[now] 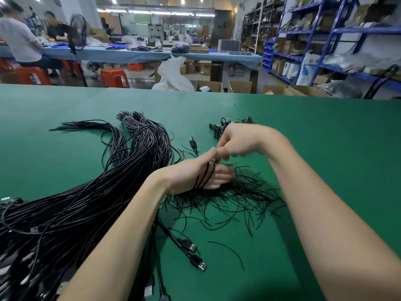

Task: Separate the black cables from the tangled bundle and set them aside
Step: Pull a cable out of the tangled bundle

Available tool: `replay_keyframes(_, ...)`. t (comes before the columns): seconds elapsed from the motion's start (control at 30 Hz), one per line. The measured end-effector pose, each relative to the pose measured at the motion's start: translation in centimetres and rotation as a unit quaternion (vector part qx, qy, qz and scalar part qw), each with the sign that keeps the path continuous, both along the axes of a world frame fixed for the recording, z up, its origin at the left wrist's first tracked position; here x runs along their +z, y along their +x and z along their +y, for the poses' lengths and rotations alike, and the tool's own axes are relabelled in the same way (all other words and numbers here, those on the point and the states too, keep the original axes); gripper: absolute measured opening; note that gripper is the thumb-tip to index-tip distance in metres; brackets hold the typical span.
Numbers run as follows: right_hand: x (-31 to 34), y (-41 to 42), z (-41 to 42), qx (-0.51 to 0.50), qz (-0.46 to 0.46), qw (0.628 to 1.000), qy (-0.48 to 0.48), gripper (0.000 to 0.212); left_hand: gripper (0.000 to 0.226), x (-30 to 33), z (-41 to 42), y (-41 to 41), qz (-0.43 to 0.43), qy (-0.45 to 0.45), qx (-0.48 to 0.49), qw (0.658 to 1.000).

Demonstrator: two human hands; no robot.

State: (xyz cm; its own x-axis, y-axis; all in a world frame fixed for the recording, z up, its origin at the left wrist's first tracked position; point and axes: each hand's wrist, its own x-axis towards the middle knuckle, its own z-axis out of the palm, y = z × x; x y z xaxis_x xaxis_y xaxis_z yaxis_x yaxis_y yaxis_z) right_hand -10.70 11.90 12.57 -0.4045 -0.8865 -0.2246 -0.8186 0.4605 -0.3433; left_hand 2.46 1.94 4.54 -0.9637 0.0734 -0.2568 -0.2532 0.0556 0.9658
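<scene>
While two black cables with silver USB plugs (193, 255) lie nearest the operator between the forearms, the working zone sits just beyond them. The left hand (195, 172) holds a few thin black strands (205, 175) that run across its palm, fingers loosely curled around them, above the loose pile of short thin black wire pieces (227, 198). The right hand (238, 140) pinches at the upper end of those strands with curled fingertips, touching the left thumb.

For a clean separation, the strands should probably be drawn upward and away from the pile with steady tension, the left hand acting as anchor, so that neighbouring pieces do not lift with them.

To the left, the large bundle of long glossy black cables (97, 187) sweeps from the near edge toward mid-table. Farther out rest a single black plug (193, 144) and a small cluster of black connector leads (221, 127). The green table mat (325, 131) offers open room to the right and beyond.
</scene>
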Motion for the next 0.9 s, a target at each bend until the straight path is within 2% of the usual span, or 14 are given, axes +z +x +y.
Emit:
replay_keyframes(0.1,1.2,0.9,-0.2,-0.033,0.067,0.993,-0.088,0.025,0.074,0.1,-0.1,-0.4,0.045,0.053,0.090,0.994)
replay_keyframes(0.17,-0.1,1.5,0.3,-0.067,0.035,0.980,-0.184,0.024,0.068,0.4,-0.2,-0.5,0.090,0.076,0.144,0.983)
replay_keyframes(0.23,-2.9,2.6,0.7,-0.093,-0.108,0.942,-0.305,0.019,0.061,0.6,-0.5,-0.5,0.133,0.114,0.176,0.969)
replay_keyframes(0.3,-5.7,3.9,1.2,-0.137,-0.302,0.857,-0.395,0.014,0.062,0.4,-0.5,-0.5,0.147,0.154,0.194,0.958)
replay_keyframes(0.37,-7.9,4.5,1.5,-0.180,-0.399,0.784,-0.439,0.008,0.062,0.2,-0.1,-0.7,0.139,0.161,0.207,0.955)
replay_keyframes(0.4,-8.7,4.8,1.6,-0.196,-0.420,0.766,-0.446,0.007,0.061,0.1,0.0,-0.8,0.135,0.166,0.209,0.954)
replay_keyframes(0.53,-9.8,5.3,2.1,-0.210,-0.455,0.743,-0.444,0.007,0.057,0.0,-0.1,-0.9,0.131,0.195,0.208,0.950)
replay_keyframes(0.63,-10.0,5.5,2.3,-0.237,-0.477,0.715,-0.453,0.002,0.045,0.0,0.1,-0.7,0.142,0.212,0.198,0.946)
replay_keyframes(0.77,-11.2,5.7,2.6,-0.281,-0.475,0.712,-0.434,0.017,0.041,-0.2,0.0,-0.8,0.167,0.218,0.187,0.943)
replay_keyframes(0.9,-12.0,5.1,3.4,-0.240,-0.557,0.703,-0.371,0.013,0.042,-0.3,-0.2,-0.7,0.177,0.217,0.178,0.943)
